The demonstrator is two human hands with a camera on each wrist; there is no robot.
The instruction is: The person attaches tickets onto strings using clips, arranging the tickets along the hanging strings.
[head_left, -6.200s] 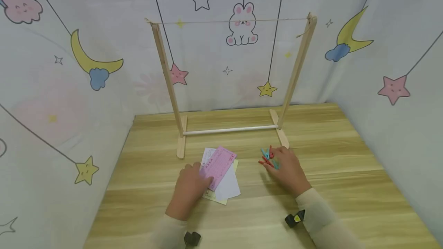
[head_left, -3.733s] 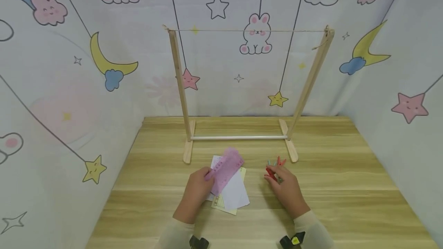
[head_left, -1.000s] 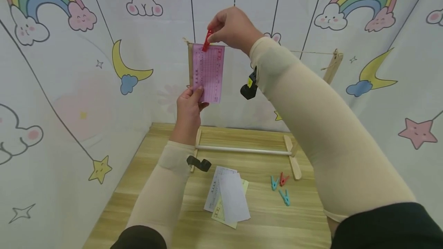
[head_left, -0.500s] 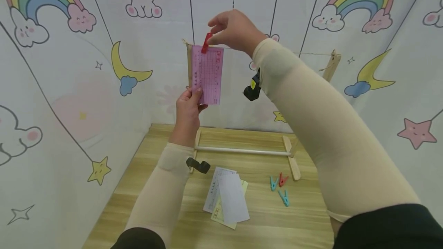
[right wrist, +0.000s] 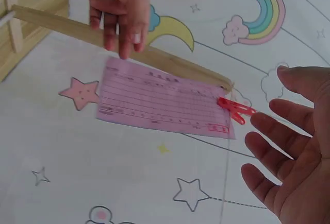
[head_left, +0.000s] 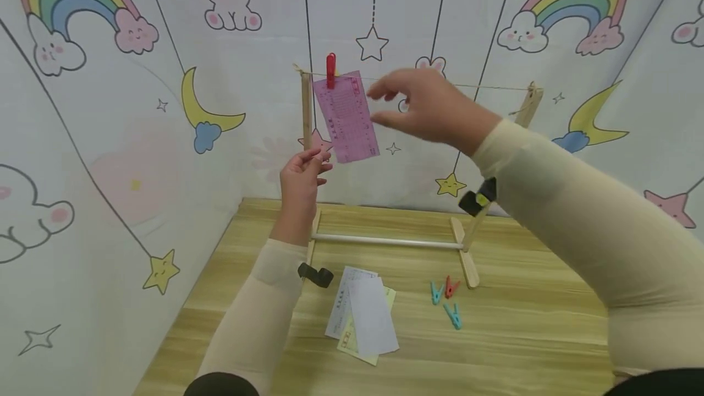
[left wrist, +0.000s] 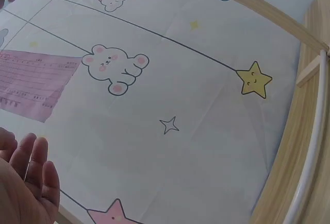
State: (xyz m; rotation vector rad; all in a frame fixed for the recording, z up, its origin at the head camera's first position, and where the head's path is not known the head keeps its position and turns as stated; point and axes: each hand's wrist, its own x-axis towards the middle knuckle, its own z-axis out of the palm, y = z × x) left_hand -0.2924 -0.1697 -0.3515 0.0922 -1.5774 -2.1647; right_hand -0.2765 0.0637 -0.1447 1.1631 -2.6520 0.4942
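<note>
A pink printed slip [head_left: 346, 118] hangs tilted from the string [head_left: 467, 85], held near its upper left corner by a red clothespin [head_left: 330, 70]. My left hand [head_left: 301, 182] is just below and left of the slip, its fingers loosely bent around nothing. To the right of the slip, my right hand [head_left: 434, 106] is raised with fingers and thumb apart. In the right wrist view the red clothespin [right wrist: 236, 109] grips the slip's edge at the string, and the right hand's spread fingers [right wrist: 278, 131] are beside it.
White and yellow paper slips [head_left: 374, 316] overlap on the wooden table [head_left: 522, 322]. Two blue clothespins [head_left: 453, 316] and a red clothespin [head_left: 451, 286] lie to their right. The wooden frame has a left post [head_left: 306, 112], a right post [head_left: 528, 109] and a white bottom rod [head_left: 385, 241].
The pink slip was lifted from the pile and clipped to the string with a red clothespin. Both hands have since let go; the right moved right and down, and the slip swung askew.
</note>
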